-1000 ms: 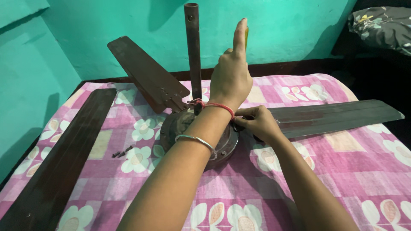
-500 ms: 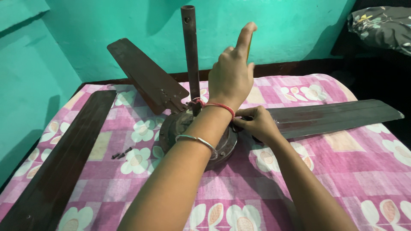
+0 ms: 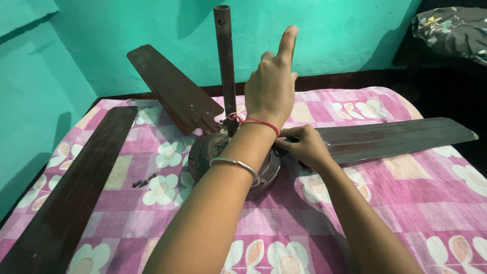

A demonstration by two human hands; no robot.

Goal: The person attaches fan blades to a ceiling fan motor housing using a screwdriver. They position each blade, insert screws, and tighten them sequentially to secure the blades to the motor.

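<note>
My left hand [image 3: 271, 89] is raised above the fan motor [image 3: 233, 160], index finger pointing straight up, other fingers curled in, holding nothing; red thread and a metal bangle on that wrist. My right hand [image 3: 302, 144] is low, fingers pinched narrow at the root of the right blade [image 3: 395, 139], right where it meets the motor housing; can't tell whether there's a screw or small part betw. the fingertips. Motor sits approx. mid-bed on the pink floral bedsheet [image 3: 421, 203], its downrod [image 3: 225, 66] standing upright just left of my raised hand. A second blade [image 3: 172, 89] is attached at the back left, angled up. A third, loose blade [image 3: 71, 193] lies flat along the left edge of the bed, well apart from the motor. A few small dark screws [image 3: 143, 181] lie on the sheet betw. that blade and the motor.
</note>
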